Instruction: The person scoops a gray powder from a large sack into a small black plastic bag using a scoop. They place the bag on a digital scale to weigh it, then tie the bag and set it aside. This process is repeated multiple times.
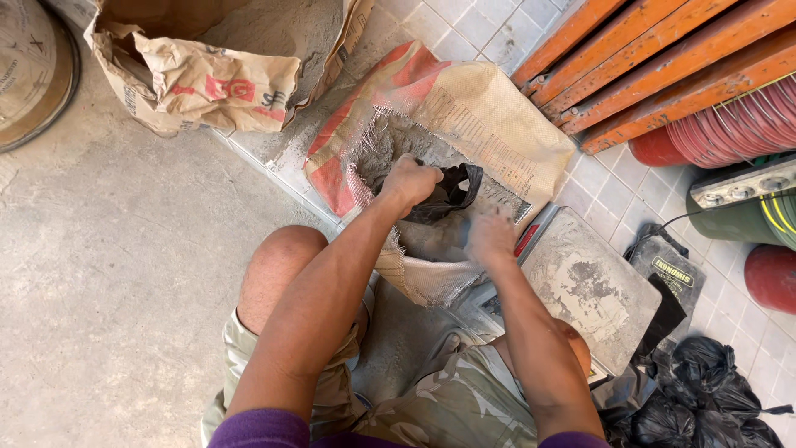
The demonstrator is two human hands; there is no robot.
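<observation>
both hands are inside the woven sack (464,116) of grey powder — left hand (408,181) clenched on a black plastic bag (452,192), right hand (491,236) blurred, grip unclear — filling step; next, likely scooping powder into it.

To your left the concrete floor (108,274) lies open for a hand. Ahead, the woven sack (464,116) and paper bag (207,75) block the way. Right, a dusty scale (589,286) and, it seems, black bags (705,398) crowd the tiles.
</observation>
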